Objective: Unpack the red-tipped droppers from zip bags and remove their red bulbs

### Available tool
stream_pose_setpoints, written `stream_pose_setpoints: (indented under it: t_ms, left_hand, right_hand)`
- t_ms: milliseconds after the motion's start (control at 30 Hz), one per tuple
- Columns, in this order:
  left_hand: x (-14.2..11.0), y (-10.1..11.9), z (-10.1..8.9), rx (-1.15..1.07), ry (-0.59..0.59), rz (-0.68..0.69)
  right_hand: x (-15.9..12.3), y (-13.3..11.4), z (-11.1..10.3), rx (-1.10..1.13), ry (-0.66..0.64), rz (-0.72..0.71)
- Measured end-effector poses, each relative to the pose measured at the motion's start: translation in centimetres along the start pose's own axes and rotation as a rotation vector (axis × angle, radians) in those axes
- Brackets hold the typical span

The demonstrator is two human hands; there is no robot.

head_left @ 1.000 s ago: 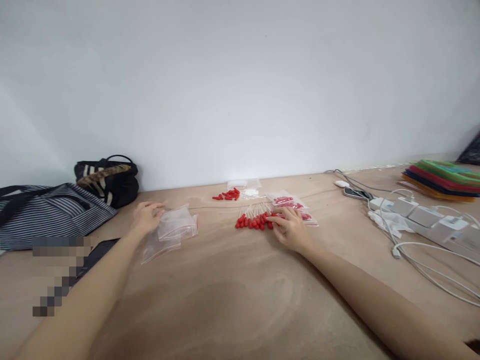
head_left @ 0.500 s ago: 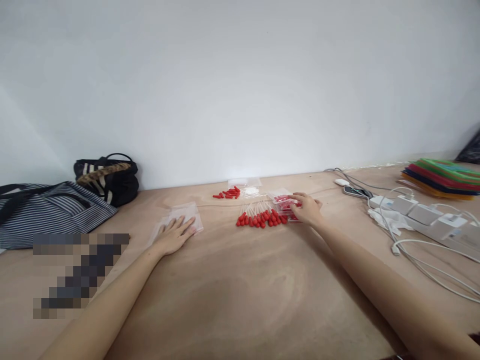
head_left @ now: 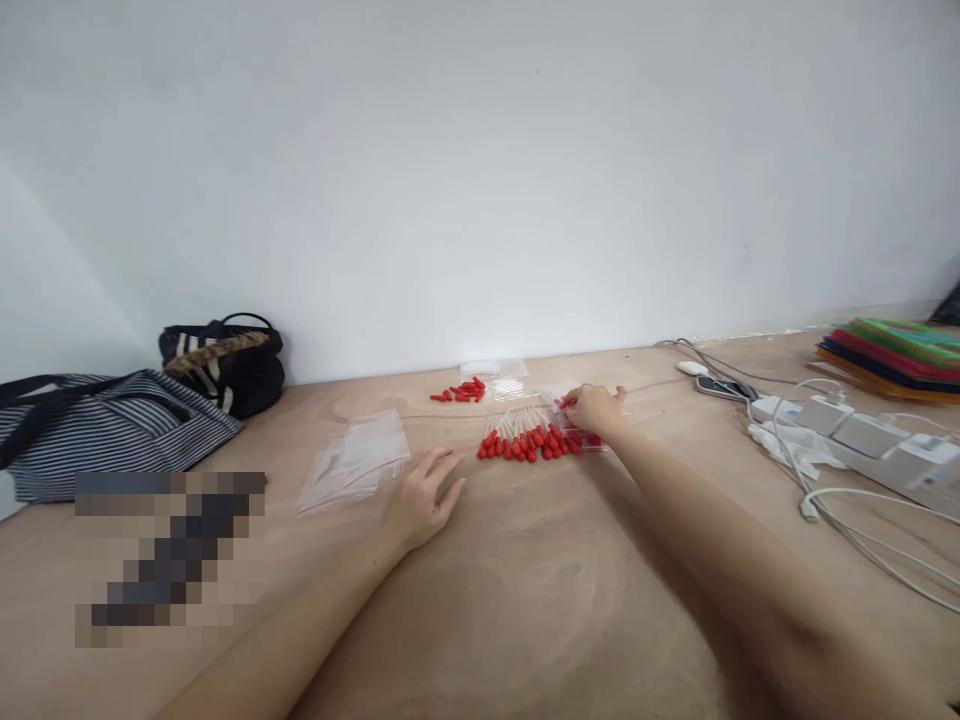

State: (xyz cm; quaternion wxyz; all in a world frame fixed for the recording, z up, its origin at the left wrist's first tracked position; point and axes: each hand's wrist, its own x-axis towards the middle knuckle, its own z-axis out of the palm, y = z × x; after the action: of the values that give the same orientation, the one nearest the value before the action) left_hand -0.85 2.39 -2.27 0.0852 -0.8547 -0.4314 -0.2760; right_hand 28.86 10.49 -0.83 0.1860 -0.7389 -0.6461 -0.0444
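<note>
My left hand (head_left: 426, 500) is over the bare wood just right of a stack of flat clear plastic bags (head_left: 364, 455), its fingers apart and holding nothing. My right hand (head_left: 598, 408) is at a pile of small clear bags with red pieces inside (head_left: 592, 441). Its fingers are bent and pressed together on a bag near the top; the thumb is hidden. Beside that pile, several thin whitish sticks with rounded red ends (head_left: 525, 440) lie fanned out, red ends toward me. Behind them are loose short red pieces (head_left: 469, 391) and a clear bag of whitish sticks (head_left: 506, 385).
To the left are a striped bag (head_left: 120, 425) and a black bag (head_left: 232, 370), with a blurred-out dark object (head_left: 165, 550) in front. On the right are a power strip with white chargers (head_left: 862, 435), cables (head_left: 862, 545), a phone (head_left: 724, 388) and stacked coloured folders (head_left: 892, 355).
My left hand has lifted off the flat bags and moved right, toward the middle. My right hand has shifted slightly left over the bagged red pieces, its fingers now more bent.
</note>
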Motion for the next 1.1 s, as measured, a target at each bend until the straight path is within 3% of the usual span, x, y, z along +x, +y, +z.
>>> stream_pose_setpoints:
  t_ms: [200, 267, 400, 467, 533, 633, 767, 967, 1100]
  left_hand:
    - [3.3, 2.2, 3.1, -0.185, -0.152, -0.159]
    - [3.9, 2.5, 3.6, -0.228, -0.175, -0.167]
    - [4.0, 2.7, 3.7, -0.273, -0.18, -0.147]
    - [3.9, 2.7, 3.5, -0.296, -0.174, -0.127]
    - [3.9, 2.7, 3.2, -0.33, -0.175, -0.114]
    - [4.0, 2.9, 2.9, -0.394, -0.168, -0.13]
    - [3.6, 2.5, 2.5, -0.489, -0.082, -0.237]
    - [1.0, 0.5, 0.3, -0.71, 0.018, -0.443]
    - [-0.9, 0.1, -1.9, -0.702, -0.058, -0.395]
  right_hand:
    - [-0.6, 0.4, -0.3, 0.001, 0.21, -0.018]
    - [-0.9, 0.6, -0.8, 0.024, 0.371, -0.009]
    - [-2.2, 0.3, -2.3, 0.139, 0.81, -0.078]
    - [-3.2, -0.2, -3.2, 0.201, 0.894, -0.098]
    - [-4.4, -0.8, -3.9, 0.259, 0.88, -0.085]
    - [-6.6, -2.0, -4.5, 0.322, 0.74, -0.075]
    - [-9.6, -3.6, -3.9, 0.381, 0.649, -0.204]
    - [-13.0, -4.9, -2.6, 0.383, 0.75, -0.801]
    - [-13.6, -4.7, -1.9, 0.315, 0.462, -1.221]
